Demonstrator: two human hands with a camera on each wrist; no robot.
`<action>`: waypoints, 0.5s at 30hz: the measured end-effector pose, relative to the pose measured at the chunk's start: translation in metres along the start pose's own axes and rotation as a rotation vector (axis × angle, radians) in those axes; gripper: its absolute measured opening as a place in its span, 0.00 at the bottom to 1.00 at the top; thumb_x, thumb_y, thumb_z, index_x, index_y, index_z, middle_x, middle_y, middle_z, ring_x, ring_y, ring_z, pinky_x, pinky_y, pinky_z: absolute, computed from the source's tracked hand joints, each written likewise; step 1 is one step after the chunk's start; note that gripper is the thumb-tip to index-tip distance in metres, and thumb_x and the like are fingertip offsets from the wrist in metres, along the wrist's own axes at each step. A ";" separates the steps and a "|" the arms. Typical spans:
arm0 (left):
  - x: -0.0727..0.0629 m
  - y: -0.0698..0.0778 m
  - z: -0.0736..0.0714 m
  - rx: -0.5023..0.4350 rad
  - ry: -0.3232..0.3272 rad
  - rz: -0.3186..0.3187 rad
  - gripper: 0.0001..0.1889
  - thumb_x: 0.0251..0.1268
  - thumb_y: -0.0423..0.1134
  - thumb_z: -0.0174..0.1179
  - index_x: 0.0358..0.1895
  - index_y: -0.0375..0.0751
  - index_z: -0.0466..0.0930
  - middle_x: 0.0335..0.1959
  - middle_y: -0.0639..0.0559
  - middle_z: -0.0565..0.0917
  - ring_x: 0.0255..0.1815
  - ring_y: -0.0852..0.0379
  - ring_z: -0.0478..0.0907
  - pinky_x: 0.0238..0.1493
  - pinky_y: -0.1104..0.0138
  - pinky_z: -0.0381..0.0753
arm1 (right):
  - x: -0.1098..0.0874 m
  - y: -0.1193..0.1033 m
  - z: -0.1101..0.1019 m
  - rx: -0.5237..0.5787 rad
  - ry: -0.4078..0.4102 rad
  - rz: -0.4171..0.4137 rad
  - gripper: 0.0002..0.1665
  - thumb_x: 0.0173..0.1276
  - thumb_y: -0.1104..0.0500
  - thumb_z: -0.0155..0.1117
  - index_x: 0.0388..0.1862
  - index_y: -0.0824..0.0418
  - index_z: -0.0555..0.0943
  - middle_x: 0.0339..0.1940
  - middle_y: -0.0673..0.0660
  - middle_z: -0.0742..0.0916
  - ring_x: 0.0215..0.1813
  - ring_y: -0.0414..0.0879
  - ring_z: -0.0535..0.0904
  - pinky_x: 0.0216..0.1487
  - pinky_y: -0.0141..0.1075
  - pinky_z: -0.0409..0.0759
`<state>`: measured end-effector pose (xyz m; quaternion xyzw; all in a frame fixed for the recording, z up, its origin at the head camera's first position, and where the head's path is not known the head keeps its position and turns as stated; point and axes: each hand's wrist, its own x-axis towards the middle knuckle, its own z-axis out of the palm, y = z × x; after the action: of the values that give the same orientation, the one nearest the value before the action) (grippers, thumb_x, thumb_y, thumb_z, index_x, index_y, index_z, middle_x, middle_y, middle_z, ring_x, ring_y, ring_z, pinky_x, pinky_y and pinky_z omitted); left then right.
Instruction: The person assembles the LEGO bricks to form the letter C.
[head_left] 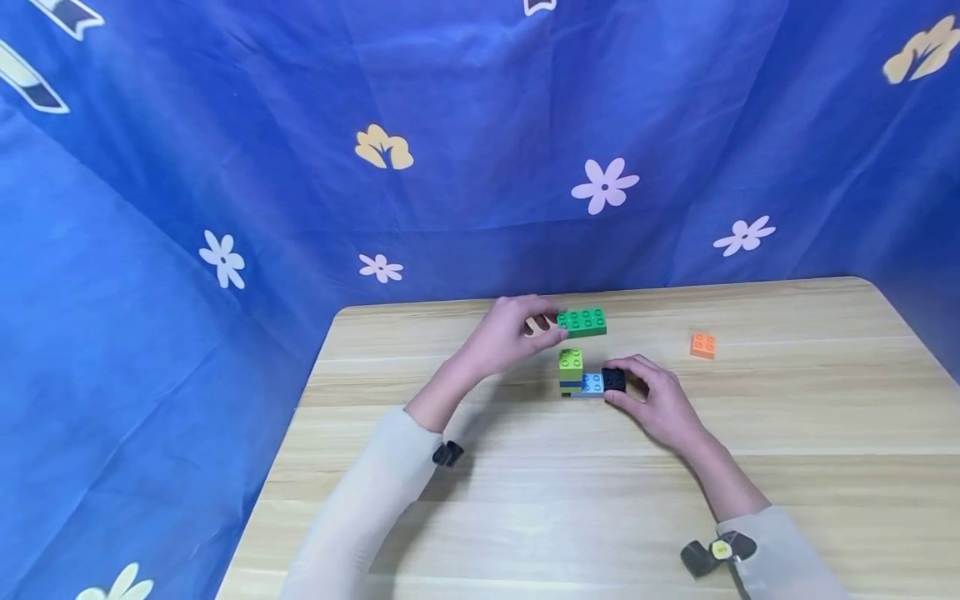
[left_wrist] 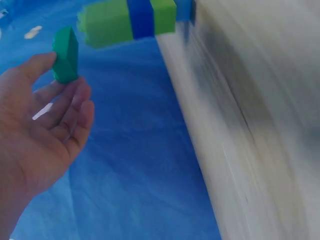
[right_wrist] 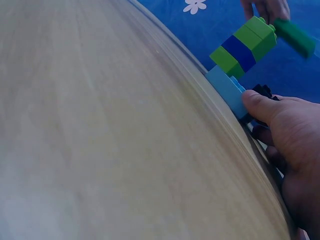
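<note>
My left hand [head_left: 516, 333] pinches one end of a long green brick [head_left: 583, 322] between thumb and fingers, and in the left wrist view the brick [left_wrist: 66, 54] is held up above the table. Just below it in the head view stands a stack of lime green bricks [head_left: 571, 363] with a dark blue layer [right_wrist: 239, 52] in its middle. This stack sits on one end of a light blue brick [head_left: 592, 383]. At the other end, my right hand [head_left: 660, 404] pinches a black brick [head_left: 613, 379], thumb on the near side and fingers behind.
An orange brick [head_left: 702, 346] lies on the wooden table [head_left: 600, 517], right of the stack and farther back. Behind the table hangs a blue cloth [head_left: 480, 208] printed with flowers. Both sleeves carry a small black wrist device.
</note>
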<state>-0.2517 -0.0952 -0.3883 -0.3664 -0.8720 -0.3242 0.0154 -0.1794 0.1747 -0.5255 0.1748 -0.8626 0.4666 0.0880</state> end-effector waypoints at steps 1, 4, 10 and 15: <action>-0.005 0.004 0.000 -0.011 0.005 0.004 0.17 0.73 0.43 0.70 0.59 0.39 0.87 0.50 0.49 0.90 0.43 0.59 0.86 0.42 0.69 0.87 | 0.000 0.000 0.000 -0.004 -0.003 0.001 0.27 0.66 0.58 0.80 0.64 0.54 0.85 0.56 0.50 0.88 0.61 0.49 0.84 0.63 0.34 0.80; -0.019 0.013 0.003 -0.032 0.012 0.016 0.17 0.73 0.42 0.70 0.60 0.39 0.87 0.51 0.50 0.90 0.45 0.58 0.85 0.42 0.67 0.88 | -0.001 -0.001 -0.001 0.000 -0.010 0.014 0.28 0.66 0.58 0.80 0.65 0.54 0.84 0.57 0.51 0.88 0.62 0.51 0.83 0.64 0.45 0.81; -0.033 0.021 0.015 -0.047 0.034 0.023 0.18 0.72 0.42 0.71 0.61 0.40 0.86 0.50 0.52 0.89 0.48 0.57 0.85 0.43 0.62 0.89 | -0.002 -0.002 -0.001 0.003 -0.010 0.024 0.26 0.66 0.59 0.80 0.63 0.57 0.85 0.56 0.53 0.89 0.62 0.55 0.84 0.65 0.54 0.79; -0.034 0.018 0.024 -0.017 0.055 0.015 0.19 0.72 0.44 0.70 0.62 0.42 0.86 0.52 0.52 0.89 0.49 0.58 0.84 0.44 0.65 0.87 | -0.003 -0.005 0.001 0.012 -0.003 0.031 0.25 0.66 0.59 0.80 0.61 0.57 0.85 0.55 0.52 0.89 0.61 0.54 0.84 0.66 0.54 0.78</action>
<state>-0.2100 -0.0927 -0.4063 -0.3639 -0.8657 -0.3415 0.0389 -0.1750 0.1718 -0.5234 0.1627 -0.8623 0.4730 0.0787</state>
